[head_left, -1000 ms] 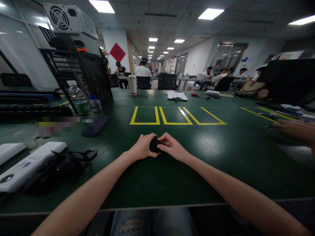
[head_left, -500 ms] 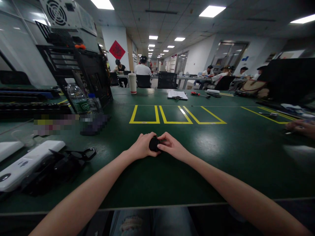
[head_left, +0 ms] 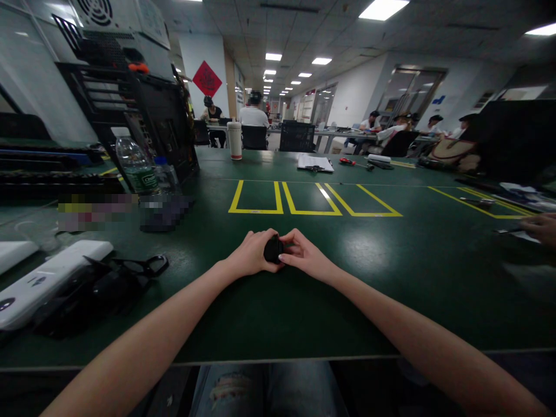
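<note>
A small, round black object (head_left: 272, 250) is held between my two hands, just above or on the green table; its exact kind I cannot make out. My left hand (head_left: 254, 253) wraps around its left side, thumb below and fingers over the top. From the right, my right hand (head_left: 304, 256) pinches its edge, with the thumb on the near face and the bent fingers partly hidden behind. Past the hands, yellow tape outlines (head_left: 256, 212) mark the green table (head_left: 278, 313).
At left lie a white device (head_left: 56, 278) and black straps (head_left: 99, 289), with plastic bottles (head_left: 135, 165) beside a computer case (head_left: 160, 127). A cup (head_left: 234, 142), clipboard (head_left: 315, 163) and red-handled screwdriver (head_left: 347, 161) stand or lie farther back. Another person's hand (head_left: 541, 227) is at right.
The view has tilted slightly downward. The black object has turned a little, showing more of its round face, while both hands keep their hold. The other person's hand at right has shifted.
</note>
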Tool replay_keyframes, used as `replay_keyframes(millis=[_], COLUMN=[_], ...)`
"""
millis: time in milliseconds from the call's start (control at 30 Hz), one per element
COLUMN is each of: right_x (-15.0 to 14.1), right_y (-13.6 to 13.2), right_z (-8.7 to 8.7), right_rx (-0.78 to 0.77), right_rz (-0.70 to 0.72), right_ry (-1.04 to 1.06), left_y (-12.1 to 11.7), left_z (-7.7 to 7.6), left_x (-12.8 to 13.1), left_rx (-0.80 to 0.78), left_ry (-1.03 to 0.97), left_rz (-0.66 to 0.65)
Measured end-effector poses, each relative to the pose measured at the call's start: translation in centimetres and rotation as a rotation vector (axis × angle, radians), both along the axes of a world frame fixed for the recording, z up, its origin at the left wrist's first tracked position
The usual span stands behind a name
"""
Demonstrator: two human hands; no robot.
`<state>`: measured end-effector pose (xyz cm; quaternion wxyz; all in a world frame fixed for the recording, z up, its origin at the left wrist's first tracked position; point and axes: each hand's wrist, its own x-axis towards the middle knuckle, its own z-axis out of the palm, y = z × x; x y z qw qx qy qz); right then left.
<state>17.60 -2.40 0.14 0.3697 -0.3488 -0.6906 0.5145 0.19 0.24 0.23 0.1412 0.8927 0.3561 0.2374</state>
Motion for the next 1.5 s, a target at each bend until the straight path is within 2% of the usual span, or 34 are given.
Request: replay_keyframes(millis=[300,533,900,1133,1500], right_x=[-0.13,0.01,0.01,0.18,0.11], right_y=[0.09,-0.2,-0.03,-0.05,0.07], right_z=[0.18,0.44,0.6,0.36,0.58], right_rx=[0.002,-0.002,0.01,-0.002,0.005], right_rz=[-0.069,-0.001,-0.063,0.02,-0.07], right_ry=[-0.071,-0.041,-0.097,-0.008,-0.102], left_y=[0.07,0.04,-0.21,-0.13,-0.06], left_z=[-0.03,-0.04,0.29,0.13,0.08], left_x=[-0.14,0.06,-0.07,0.17,-0.08], left_rx=[-0.001,-0.008,-0.02,-0.02,0.004], left_ry=[-0.003,-0.011,-0.006,0.0,-0.01], left_rz=[-0.015,-0.007,-0.017,0.025,-0.012])
